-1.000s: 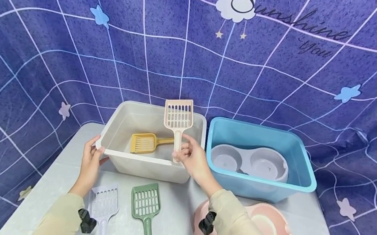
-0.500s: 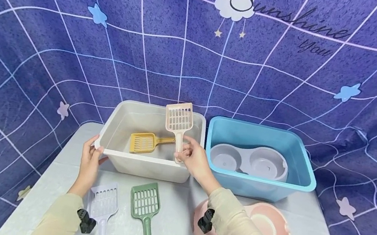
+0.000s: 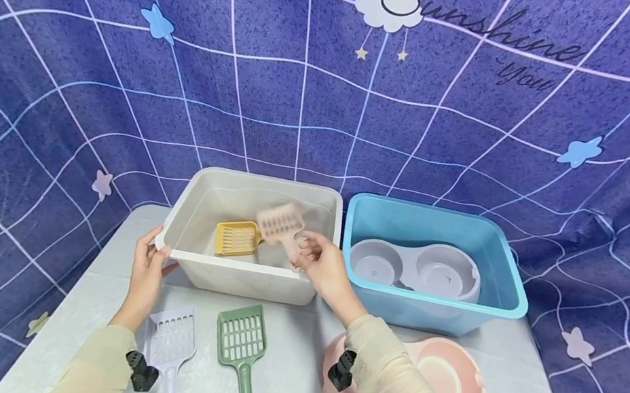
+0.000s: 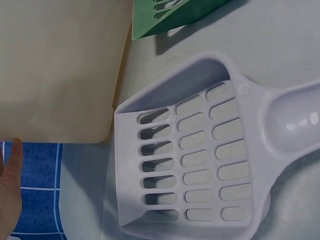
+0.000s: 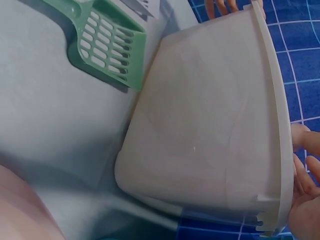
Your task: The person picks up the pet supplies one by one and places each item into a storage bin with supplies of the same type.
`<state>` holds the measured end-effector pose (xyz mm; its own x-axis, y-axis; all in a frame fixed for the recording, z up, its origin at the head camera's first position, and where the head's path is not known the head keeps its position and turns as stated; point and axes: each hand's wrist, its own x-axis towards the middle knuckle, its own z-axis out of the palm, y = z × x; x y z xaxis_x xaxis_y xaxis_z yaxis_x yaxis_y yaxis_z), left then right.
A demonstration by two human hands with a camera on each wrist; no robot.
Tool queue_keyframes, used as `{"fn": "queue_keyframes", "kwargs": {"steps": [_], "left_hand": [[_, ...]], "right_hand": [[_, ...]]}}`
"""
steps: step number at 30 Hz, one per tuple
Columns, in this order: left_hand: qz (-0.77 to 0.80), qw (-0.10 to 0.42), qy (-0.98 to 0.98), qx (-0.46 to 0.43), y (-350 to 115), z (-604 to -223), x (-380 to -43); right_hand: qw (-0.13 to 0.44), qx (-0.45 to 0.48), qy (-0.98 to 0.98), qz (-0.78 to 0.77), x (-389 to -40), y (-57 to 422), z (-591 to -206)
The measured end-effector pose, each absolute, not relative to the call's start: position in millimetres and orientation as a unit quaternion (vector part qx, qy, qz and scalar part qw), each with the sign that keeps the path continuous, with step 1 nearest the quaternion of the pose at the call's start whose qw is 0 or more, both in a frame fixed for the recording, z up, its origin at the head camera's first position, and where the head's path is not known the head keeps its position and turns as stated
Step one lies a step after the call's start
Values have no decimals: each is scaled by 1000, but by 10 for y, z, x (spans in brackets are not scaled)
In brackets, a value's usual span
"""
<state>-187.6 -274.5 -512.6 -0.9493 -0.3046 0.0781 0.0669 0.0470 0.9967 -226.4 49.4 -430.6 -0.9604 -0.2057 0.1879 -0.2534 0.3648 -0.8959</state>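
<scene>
My right hand (image 3: 322, 268) is at the front right of the white litter box (image 3: 252, 281). It holds a pale pink slotted litter scoop (image 3: 280, 222) by the handle, and motion blurs the scoop head, which leans left over the box's inside. A yellow litter scoop (image 3: 237, 239) lies on the box floor, its handle partly hidden by the pink one. At the box's front left corner my left hand (image 3: 147, 269) grips the rim, thumb on the near side. In the right wrist view, the right hand (image 5: 305, 185) shows at the rim, with the pink scoop out of sight.
A lavender litter scoop (image 3: 171, 342) and a green litter scoop (image 3: 242, 343) lie in front of the box. To the right stands a blue litter box (image 3: 427, 310) with a grey double bowl (image 3: 445, 275) inside. A pink double bowl (image 3: 453, 376) sits under my right forearm.
The pink scoop has tipped from nearly upright to leaning left and lower into the white box. Both hands have stayed almost in place; the view has shifted slightly.
</scene>
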Motion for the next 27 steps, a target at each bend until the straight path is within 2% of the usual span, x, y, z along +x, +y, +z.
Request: {"fn": "queue_keyframes", "kwargs": {"steps": [12, 27], "left_hand": [[-680, 132, -716, 85, -2727, -5116, -1857], [-679, 135, -718, 77, -2747, -5117, -1856]], "right_hand": [[66, 156, -790, 589, -2175, 509, -4336], [85, 156, -758, 628, -1992, 477, -4317]]}}
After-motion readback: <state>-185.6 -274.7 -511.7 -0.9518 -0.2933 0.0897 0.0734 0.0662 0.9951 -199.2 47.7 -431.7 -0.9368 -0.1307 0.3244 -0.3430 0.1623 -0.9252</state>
